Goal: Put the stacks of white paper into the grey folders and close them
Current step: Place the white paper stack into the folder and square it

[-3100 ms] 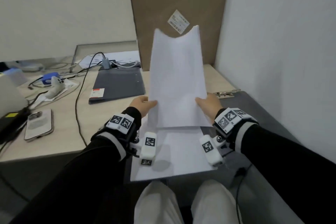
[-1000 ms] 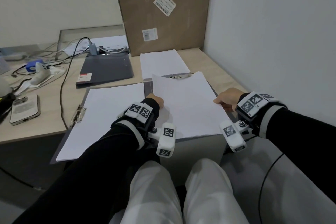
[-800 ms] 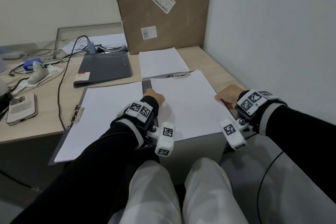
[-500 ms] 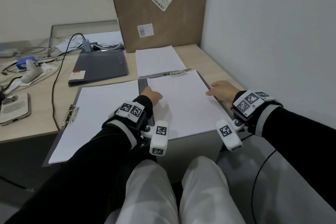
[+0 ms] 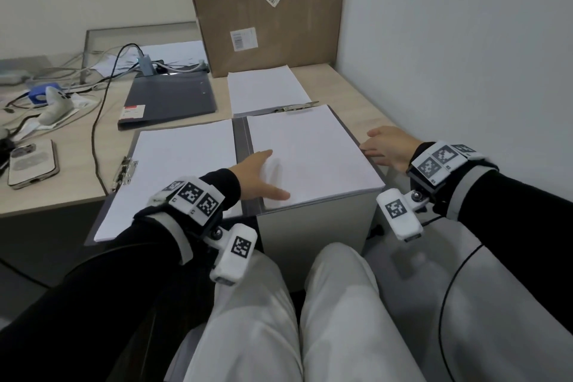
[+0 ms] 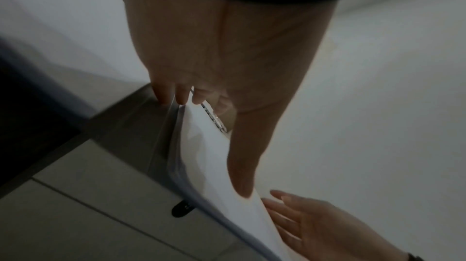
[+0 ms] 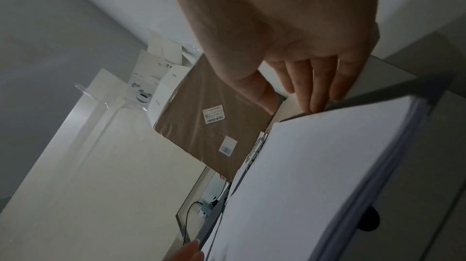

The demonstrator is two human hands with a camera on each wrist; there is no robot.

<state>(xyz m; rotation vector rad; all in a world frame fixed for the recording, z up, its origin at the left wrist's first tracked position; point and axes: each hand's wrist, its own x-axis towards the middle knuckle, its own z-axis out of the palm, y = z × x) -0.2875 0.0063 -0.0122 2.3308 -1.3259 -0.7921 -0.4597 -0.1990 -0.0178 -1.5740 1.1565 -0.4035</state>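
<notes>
An open grey folder [image 5: 240,133] lies flat across the near edge of the worktop [image 5: 77,149], its spine running from 12 to 6 o'clock. A stack of white paper [image 5: 307,155] fills its right half, and a second stack [image 5: 176,170] fills its left half, with a metal clip [image 5: 124,172] at that stack's 9 o'clock edge. The folder's near left corner overhangs the worktop edge, while the right half sits over a white cabinet [image 5: 313,226].

The left hand [image 5: 259,175] rests on the right stack at its 7 o'clock corner, fingers spread and straight, thumb lying flat on the paper. The right hand [image 5: 387,146] is at the same stack's 3 o'clock edge, fingers loosely extended and fingertips [image 7: 315,106] touching the cover edge there, gripping nothing.

At 12 o'clock another loose paper stack [image 5: 263,87] lies just beyond the open folder, touching a brown cardboard box [image 5: 263,9] that stands against the wall. A closed grey folder [image 5: 170,99] lies at 11 o'clock. Further toward 9 o'clock sit a phone [image 5: 32,163] and a black cable [image 5: 99,108]. The wall stands close on the right.
</notes>
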